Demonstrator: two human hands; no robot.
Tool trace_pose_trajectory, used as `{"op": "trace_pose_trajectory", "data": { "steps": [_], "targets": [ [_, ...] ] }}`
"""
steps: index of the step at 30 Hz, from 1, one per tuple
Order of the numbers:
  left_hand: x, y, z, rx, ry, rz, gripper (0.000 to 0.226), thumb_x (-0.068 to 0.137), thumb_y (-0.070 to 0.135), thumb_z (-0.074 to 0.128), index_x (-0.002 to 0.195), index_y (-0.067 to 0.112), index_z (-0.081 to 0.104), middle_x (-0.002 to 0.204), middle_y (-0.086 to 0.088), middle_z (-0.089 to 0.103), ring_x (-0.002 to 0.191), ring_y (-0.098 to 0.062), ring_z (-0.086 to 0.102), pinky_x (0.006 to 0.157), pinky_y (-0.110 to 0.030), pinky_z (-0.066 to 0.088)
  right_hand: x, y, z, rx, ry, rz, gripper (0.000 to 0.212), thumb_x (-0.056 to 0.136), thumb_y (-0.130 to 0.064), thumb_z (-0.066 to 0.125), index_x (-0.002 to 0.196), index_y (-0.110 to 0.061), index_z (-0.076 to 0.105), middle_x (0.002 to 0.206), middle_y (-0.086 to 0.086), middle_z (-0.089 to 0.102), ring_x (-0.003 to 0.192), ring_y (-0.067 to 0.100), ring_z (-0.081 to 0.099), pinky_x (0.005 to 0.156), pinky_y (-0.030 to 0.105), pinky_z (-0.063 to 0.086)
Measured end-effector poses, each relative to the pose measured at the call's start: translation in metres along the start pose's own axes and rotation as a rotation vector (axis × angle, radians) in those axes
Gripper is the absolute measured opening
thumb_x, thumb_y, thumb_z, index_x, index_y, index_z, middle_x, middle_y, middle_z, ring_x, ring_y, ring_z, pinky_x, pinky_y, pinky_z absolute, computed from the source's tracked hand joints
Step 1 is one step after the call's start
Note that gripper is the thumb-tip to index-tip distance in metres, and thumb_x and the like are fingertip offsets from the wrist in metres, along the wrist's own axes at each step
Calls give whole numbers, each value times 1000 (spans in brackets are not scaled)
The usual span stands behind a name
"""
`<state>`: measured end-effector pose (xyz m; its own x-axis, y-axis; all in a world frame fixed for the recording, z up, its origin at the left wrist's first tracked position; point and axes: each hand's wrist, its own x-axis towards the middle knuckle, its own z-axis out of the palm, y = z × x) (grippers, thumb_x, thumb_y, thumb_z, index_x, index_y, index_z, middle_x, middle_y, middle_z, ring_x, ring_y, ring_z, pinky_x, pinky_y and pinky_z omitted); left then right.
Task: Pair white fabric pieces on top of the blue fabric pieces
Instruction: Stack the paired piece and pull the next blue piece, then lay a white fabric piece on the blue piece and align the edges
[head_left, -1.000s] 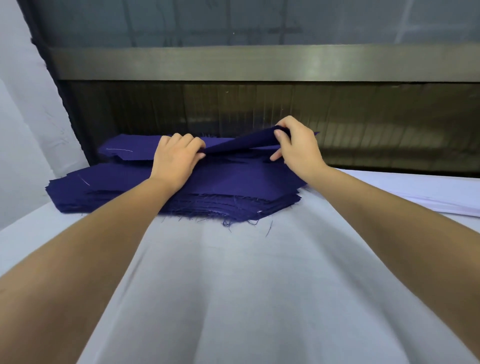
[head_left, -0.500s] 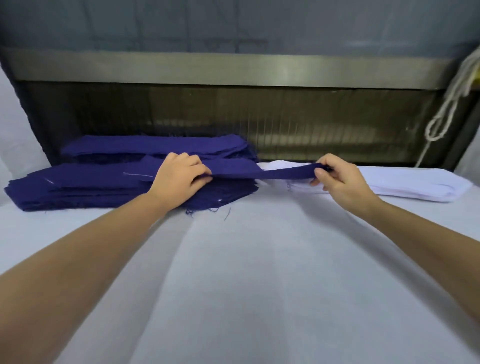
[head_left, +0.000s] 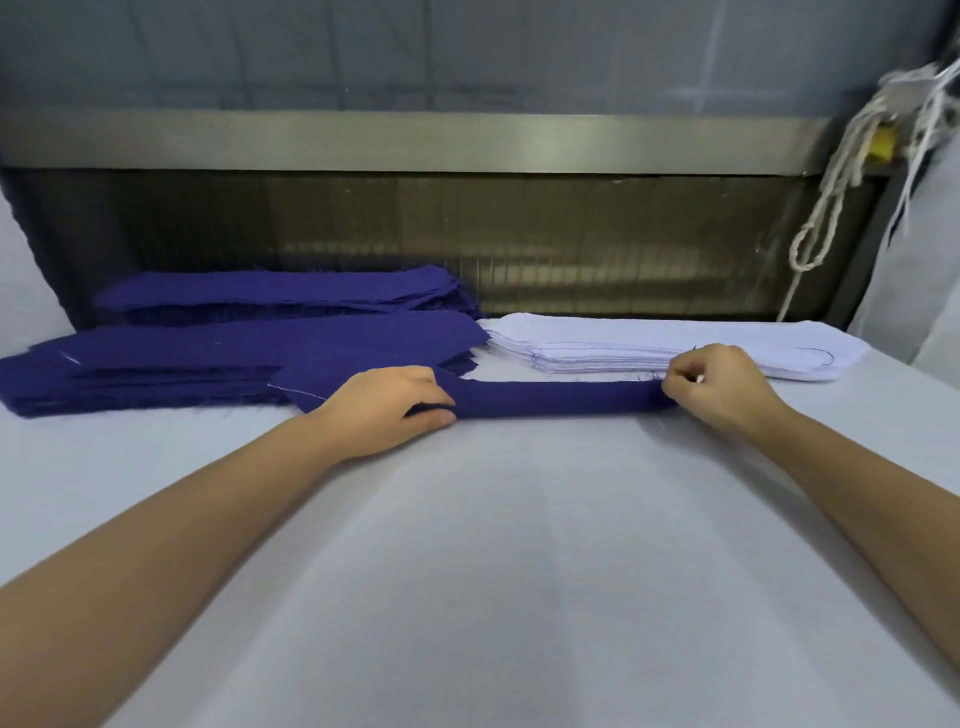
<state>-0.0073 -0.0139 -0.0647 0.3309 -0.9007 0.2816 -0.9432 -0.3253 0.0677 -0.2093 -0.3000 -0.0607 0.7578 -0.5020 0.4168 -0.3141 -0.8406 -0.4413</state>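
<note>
A long blue fabric piece (head_left: 550, 397) stretches between my two hands, low over the white table cover. My left hand (head_left: 387, 408) grips it near its left end, thumb under and fingers over. My right hand (head_left: 714, 384) pinches its right end. Behind on the left lies a front stack of blue fabric pieces (head_left: 156, 364), with a second blue stack (head_left: 280, 293) further back. A stack of white fabric pieces (head_left: 649, 345) sits at the back right, just behind the held piece.
The white cloth-covered table (head_left: 493, 571) spreads toward me. A dark metal-framed panel (head_left: 467, 145) closes off the back. White cords (head_left: 841, 182) hang at the upper right beside a white cloth-covered side (head_left: 924, 291).
Both hands have pulled the blue piece off the blue stack, rightward and toward me, down to the table in front of the white stack. The camera view shifted right.
</note>
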Motion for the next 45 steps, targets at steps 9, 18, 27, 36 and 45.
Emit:
{"op": "trace_pose_trajectory", "data": {
  "steps": [9, 18, 27, 36, 45],
  "targets": [
    [-4, 6, 2, -140, -26, 9, 25, 95, 33, 51, 115, 31, 65, 97, 20, 51, 81, 10, 47, 70, -7, 35, -5, -9, 3, -429, 164, -124, 35, 87, -33, 53, 56, -17, 58, 60, 3, 55, 75, 25, 44, 70, 30, 19],
    [-4, 16, 6, -218, -5, 51, 25, 95, 17, 54, 115, 25, 67, 96, 20, 50, 80, 10, 48, 70, -3, 33, -12, -25, 15, -201, -133, -328, 30, 93, -30, 52, 121, -27, 62, 95, -4, 57, 88, 16, 51, 75, 31, 41],
    [-6, 4, 5, -66, 30, -88, 33, 88, 49, 56, 118, 36, 60, 98, 19, 49, 77, 9, 46, 64, -19, 35, -7, -13, 14, -236, -266, -259, 32, 91, -38, 53, 123, -33, 59, 74, -23, 44, 75, 5, 45, 70, 26, 35],
    [-3, 3, 6, 15, 20, -160, 32, 95, 44, 47, 125, 36, 56, 70, 15, 47, 70, -5, 46, 58, -25, 35, -5, -7, 8, -185, -266, -140, 18, 89, -40, 55, 98, -30, 67, 69, -11, 55, 70, 9, 51, 65, 30, 42],
    [-2, 7, 7, -3, 8, -136, 30, 97, 40, 44, 123, 36, 57, 78, 19, 49, 78, -6, 48, 66, -27, 37, -1, -6, 6, -257, -297, -30, 25, 89, -49, 51, 106, -32, 58, 64, -14, 46, 78, 17, 49, 67, 30, 37]
  ]
}}
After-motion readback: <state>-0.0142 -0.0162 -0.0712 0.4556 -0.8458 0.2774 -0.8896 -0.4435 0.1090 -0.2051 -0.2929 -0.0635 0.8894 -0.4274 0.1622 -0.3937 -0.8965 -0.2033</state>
